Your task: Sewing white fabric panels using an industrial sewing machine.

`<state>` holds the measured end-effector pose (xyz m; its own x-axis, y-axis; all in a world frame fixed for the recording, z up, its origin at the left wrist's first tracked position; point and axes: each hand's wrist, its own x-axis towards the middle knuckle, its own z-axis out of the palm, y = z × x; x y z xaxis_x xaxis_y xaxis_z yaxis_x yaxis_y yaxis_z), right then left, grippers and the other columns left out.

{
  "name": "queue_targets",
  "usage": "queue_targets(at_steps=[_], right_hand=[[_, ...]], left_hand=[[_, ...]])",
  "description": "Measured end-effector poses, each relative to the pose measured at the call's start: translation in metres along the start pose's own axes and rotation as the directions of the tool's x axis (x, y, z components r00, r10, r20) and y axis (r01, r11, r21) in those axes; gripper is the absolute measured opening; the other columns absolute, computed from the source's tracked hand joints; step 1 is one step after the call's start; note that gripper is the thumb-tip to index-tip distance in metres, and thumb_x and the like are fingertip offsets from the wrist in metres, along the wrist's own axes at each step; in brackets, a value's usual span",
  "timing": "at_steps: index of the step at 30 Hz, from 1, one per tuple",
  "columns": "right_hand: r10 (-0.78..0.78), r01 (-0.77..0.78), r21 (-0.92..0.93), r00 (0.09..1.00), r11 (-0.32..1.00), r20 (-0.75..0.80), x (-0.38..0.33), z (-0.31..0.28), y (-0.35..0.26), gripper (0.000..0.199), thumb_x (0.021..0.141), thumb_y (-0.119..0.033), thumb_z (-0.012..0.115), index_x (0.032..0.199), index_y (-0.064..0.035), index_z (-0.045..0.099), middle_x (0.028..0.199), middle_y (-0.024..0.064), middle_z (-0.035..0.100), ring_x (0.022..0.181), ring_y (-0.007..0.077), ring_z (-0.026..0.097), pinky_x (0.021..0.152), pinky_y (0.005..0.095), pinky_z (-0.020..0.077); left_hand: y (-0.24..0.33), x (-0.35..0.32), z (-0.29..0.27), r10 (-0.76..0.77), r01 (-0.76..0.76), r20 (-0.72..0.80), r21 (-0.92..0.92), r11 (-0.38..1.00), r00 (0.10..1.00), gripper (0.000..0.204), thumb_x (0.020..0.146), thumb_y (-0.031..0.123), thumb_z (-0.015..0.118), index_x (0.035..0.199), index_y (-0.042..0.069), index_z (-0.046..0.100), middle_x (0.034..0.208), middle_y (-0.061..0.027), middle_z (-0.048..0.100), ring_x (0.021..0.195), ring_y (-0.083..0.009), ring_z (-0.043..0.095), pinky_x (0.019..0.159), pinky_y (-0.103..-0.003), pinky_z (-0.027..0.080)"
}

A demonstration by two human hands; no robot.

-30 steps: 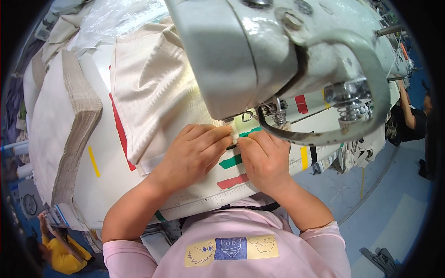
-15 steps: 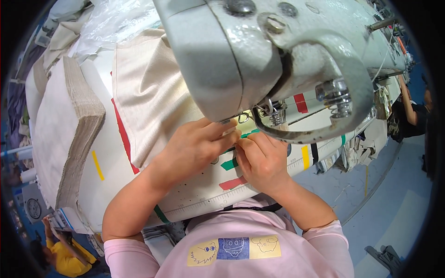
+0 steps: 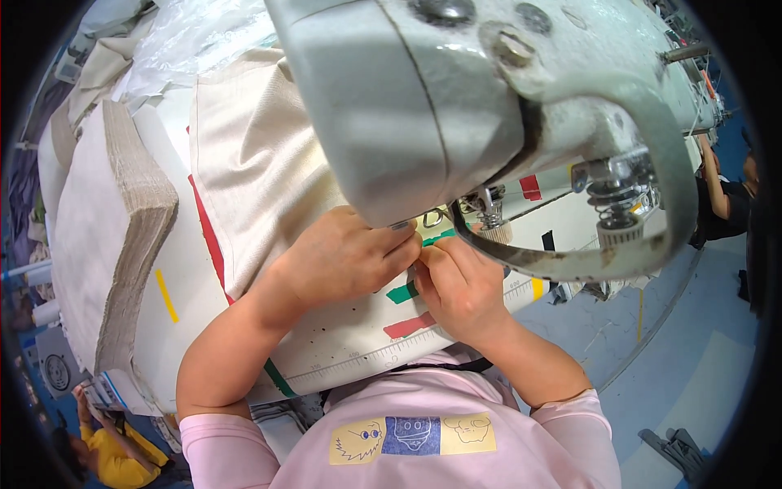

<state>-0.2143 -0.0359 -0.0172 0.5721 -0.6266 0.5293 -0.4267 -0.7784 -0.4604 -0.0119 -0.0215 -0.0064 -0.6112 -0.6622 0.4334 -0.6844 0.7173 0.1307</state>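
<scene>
Beneath the head of a white sewing machine (image 3: 407, 106), my two hands meet with fingertips nearly touching. My left hand (image 3: 346, 257) is closed, thumb and fingers pinched by the needle area; the machine head covers some fingertips. Close against it, my right hand (image 3: 460, 285) is closed in a pinch as well. Whatever lies between the fingers is too small or hidden to name. A cream cloth panel (image 3: 252, 163) lies wrinkled left of the machine head, its right part running under it and behind my left hand.
A thick stack of cream cloth pieces (image 3: 94, 220) stands at the left. Clear plastic sheeting (image 3: 195, 41) lies behind. Coloured tape strips and a printed ruler mark the white table (image 3: 326, 334). Co-workers sit at lower left, in a yellow shirt (image 3: 122, 456), and at far right.
The view has shifted slightly, so the machine head looks larger and further right. My hands stay pinched together in nearly the same place.
</scene>
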Motion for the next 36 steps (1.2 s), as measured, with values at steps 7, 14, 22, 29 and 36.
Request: queue_targets(at_steps=[7, 14, 22, 29, 36], right_hand=[[-0.103, 0.104, -0.073, 0.995, 0.992, 0.012, -0.001, -0.001, 0.004, 0.028, 0.062, 0.006, 0.071, 0.088, 0.001, 0.064, 0.078, 0.0095, 0.059, 0.065, 0.0264, 0.057, 0.056, 0.0369, 0.0467], [-0.066, 0.068, -0.108, 0.997, 0.992, 0.029, -0.001, -0.006, -0.001, 0.028, 0.063, 0.003, 0.07, 0.09, -0.0014, 0.066, 0.08, 0.0072, 0.06, 0.069, 0.0251, 0.058, 0.061, 0.0375, 0.0404], [0.003, 0.002, -0.059, 0.996, 0.998, 0.086, 0.0, -0.008, 0.002, 0.024, 0.068, -0.007, 0.073, 0.091, -0.0022, 0.067, 0.082, 0.0059, 0.06, 0.077, 0.0244, 0.055, 0.085, 0.045, 0.0375], [-0.076, 0.082, -0.076, 0.994, 0.994, 0.081, 0.004, -0.007, 0.011, 0.021, 0.069, -0.009, 0.07, 0.09, -0.0031, 0.067, 0.087, 0.0055, 0.06, 0.086, 0.0236, 0.058, 0.089, 0.0457, 0.0387], [-0.33, 0.344, -0.046, 0.924, 0.938, 0.196, 0.008, -0.013, 0.021, 0.036, 0.06, -0.009, 0.062, 0.094, 0.0019, 0.065, 0.093, 0.0092, 0.059, 0.079, 0.0245, 0.06, 0.071, 0.0337, 0.0506]], left_hand=[[0.014, -0.007, -0.01, -0.045, 0.04, 0.14, 0.037, 0.998, 0.989, 0.025, 0.078, 0.016, 0.065, 0.099, 0.003, 0.064, 0.1, -0.0037, 0.061, 0.093, -0.0174, 0.061, 0.07, -0.031, 0.051], [0.042, -0.006, -0.019, -0.293, 0.303, 0.091, -0.123, 0.945, 0.952, 0.03, 0.081, 0.01, 0.061, 0.105, -0.007, 0.063, 0.105, -0.012, 0.059, 0.098, -0.0237, 0.06, 0.08, -0.034, 0.051], [0.043, -0.004, -0.006, -0.278, 0.276, 0.068, 0.037, 0.96, 0.958, 0.027, 0.078, 0.011, 0.059, 0.099, -0.005, 0.065, 0.092, -0.0103, 0.059, 0.085, -0.0211, 0.057, 0.077, -0.032, 0.05], [0.041, -0.007, 0.004, -0.34, 0.334, -0.049, -0.091, 0.938, 0.939, 0.021, 0.078, 0.01, 0.063, 0.096, 0.0, 0.065, 0.089, -0.0078, 0.057, 0.082, -0.0228, 0.057, 0.071, -0.034, 0.047], [0.043, -0.014, 0.004, -0.328, 0.307, -0.112, -0.169, 0.937, 0.938, 0.025, 0.073, 0.006, 0.069, 0.097, 0.0, 0.064, 0.092, -0.0093, 0.058, 0.081, -0.0248, 0.057, 0.072, -0.035, 0.049]])
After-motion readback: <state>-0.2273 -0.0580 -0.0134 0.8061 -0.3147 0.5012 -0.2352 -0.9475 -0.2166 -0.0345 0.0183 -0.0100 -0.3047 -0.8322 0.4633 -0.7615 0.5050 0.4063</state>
